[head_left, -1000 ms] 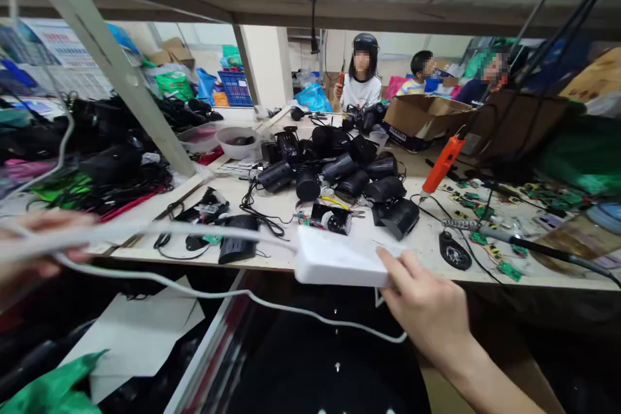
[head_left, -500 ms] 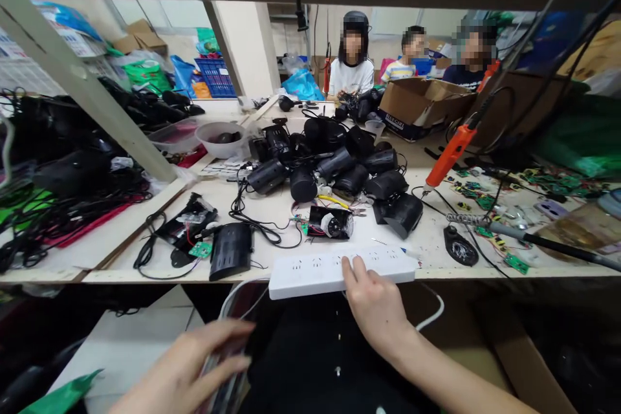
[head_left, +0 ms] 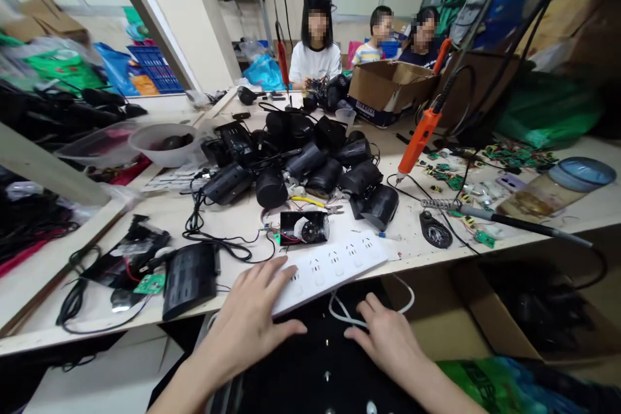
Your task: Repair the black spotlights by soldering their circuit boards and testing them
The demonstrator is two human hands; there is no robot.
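A white power strip (head_left: 334, 270) lies slanted at the table's front edge, its right end farther from me. My left hand (head_left: 257, 307) rests on its left end, fingers stretched over the top and thumb spread out in front. Below the edge, my right hand (head_left: 385, 333) is apart from the strip, fingers slightly bent, thumb separate, nothing visible in it. A looped white cable (head_left: 349, 318) hangs beside its fingertips. Behind the strip lie an opened black housing (head_left: 305, 229) with a round part inside and yellow-handled pliers (head_left: 315, 202). Left of my left hand stands a black curved cover (head_left: 191, 279).
Black housings (head_left: 272, 187) are heaped mid-table. An orange soldering iron (head_left: 417, 142) hangs at right, near another iron in a coiled holder (head_left: 441, 204). Green circuit boards (head_left: 446, 178) and a lidded jar (head_left: 557, 187) lie farther right. Several people sit behind a cardboard box (head_left: 388, 90).
My left hand has moved up onto the strip's left end. My right hand has left the strip and dropped below the edge. The strip now slants, and the view has shifted right.
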